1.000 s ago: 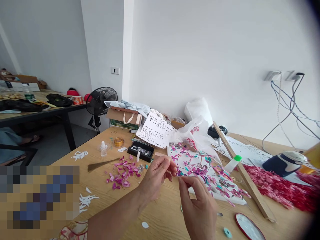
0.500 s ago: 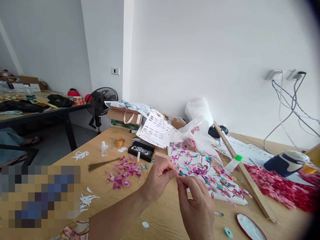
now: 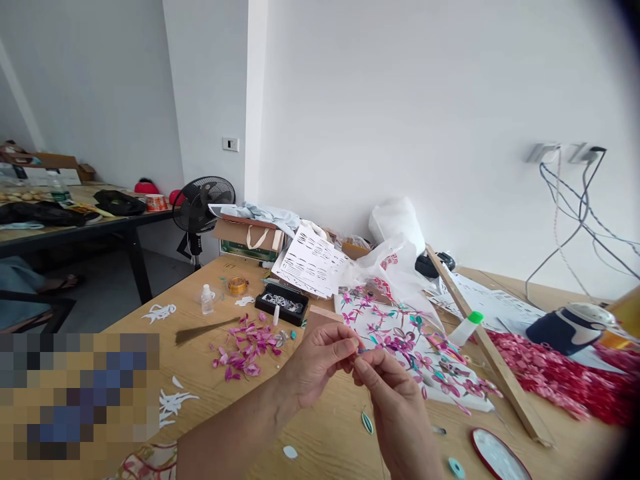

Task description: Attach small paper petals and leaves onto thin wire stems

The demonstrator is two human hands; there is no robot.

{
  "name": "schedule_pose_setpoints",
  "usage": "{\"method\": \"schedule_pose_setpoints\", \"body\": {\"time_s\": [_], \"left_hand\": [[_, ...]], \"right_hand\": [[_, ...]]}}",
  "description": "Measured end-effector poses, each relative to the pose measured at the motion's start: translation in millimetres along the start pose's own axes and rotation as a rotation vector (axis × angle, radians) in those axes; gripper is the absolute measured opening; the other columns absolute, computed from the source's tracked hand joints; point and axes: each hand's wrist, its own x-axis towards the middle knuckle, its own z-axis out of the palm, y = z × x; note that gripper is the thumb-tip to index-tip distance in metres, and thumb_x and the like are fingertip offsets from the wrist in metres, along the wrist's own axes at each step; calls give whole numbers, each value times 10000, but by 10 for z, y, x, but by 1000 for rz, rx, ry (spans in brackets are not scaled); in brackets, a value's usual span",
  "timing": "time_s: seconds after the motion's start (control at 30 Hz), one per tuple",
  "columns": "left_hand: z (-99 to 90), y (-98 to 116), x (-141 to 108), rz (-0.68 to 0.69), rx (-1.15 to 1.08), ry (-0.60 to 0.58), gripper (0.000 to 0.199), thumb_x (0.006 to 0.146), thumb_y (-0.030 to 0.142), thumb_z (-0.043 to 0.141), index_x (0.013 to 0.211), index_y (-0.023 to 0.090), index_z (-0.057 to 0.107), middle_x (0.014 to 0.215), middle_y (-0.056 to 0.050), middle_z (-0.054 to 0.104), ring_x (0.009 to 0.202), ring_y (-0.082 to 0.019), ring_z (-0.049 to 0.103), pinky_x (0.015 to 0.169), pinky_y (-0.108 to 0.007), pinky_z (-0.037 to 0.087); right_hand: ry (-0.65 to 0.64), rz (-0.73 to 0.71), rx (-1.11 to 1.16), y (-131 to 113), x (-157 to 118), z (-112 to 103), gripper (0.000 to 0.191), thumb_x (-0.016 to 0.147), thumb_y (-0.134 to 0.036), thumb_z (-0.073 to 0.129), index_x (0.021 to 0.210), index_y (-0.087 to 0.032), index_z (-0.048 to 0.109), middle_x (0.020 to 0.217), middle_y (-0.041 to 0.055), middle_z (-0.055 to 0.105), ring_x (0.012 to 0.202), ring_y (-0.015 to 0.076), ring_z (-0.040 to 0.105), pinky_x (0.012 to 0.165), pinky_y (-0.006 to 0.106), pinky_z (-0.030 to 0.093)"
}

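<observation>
My left hand (image 3: 323, 363) is closed, thumb and forefinger pinched together over the middle of the table. Close against it, my right hand (image 3: 395, 400) is pinched too, its fingertips almost touching the left ones. Whatever sits between the fingertips is too small and hidden to name. Just below shows a small green leaf-shaped piece with a pale edge (image 3: 367, 422); I cannot tell whether it hangs from a thread or lies on the table. Past my hands, pink and teal wire-stemmed flowers (image 3: 400, 337) rest on a white board. Loose pink petals (image 3: 245, 350) lie left of my hands.
A black box of small white pieces (image 3: 283, 303), a clear bottle (image 3: 207, 299) and a spool of golden wire (image 3: 239, 286) stand at the back left. To the right are a wooden strip (image 3: 493, 350), a green-capped bottle (image 3: 466, 328), red-pink material (image 3: 560, 373) and a red-rimmed hoop (image 3: 500, 453).
My right hand has turned and shifted slightly, and the two hands' fingertips have come closer together. The green leaf-shaped piece now shows below them.
</observation>
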Motion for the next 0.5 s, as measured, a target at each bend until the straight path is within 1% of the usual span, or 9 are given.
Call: {"method": "schedule_pose_setpoints", "body": {"time_s": [0.13, 0.27, 0.4, 0.5], "left_hand": [[3, 3, 9, -4, -23, -22, 253, 669, 310, 675, 633, 124, 508, 571, 19, 486, 484, -86, 477, 478, -221, 383], [-18, 0, 16, 8, -21, -23, 288, 647, 325, 690, 615, 133, 477, 553, 28, 487, 426, -89, 483, 413, -213, 373], [-45, 21, 27, -52, -11, -38, 289, 629, 333, 705, 646, 122, 508, 571, 18, 509, 440, -87, 499, 428, -207, 380], [-56, 30, 35, -75, 19, -19, 296, 601, 325, 725, 666, 111, 532, 585, 15, 514, 451, -77, 491, 444, -206, 387]], "right_hand": [[-96, 96, 124, 35, -9, 23, 213, 682, -337, 668, 583, -186, 554, 558, -41, 455, 606, 109, 390, 604, 235, 309], [-156, 146, 206, 54, -2, 34, 191, 690, -316, 666, 595, -186, 563, 546, -36, 454, 601, 115, 368, 614, 251, 289], [-189, 179, 278, 46, 6, 15, 186, 707, -299, 653, 594, -181, 562, 545, -31, 452, 601, 116, 358, 619, 257, 282], [-207, 195, 312, 36, 13, 4, 188, 709, -290, 650, 590, -179, 556, 544, -31, 450, 597, 113, 353, 612, 252, 279]]}}
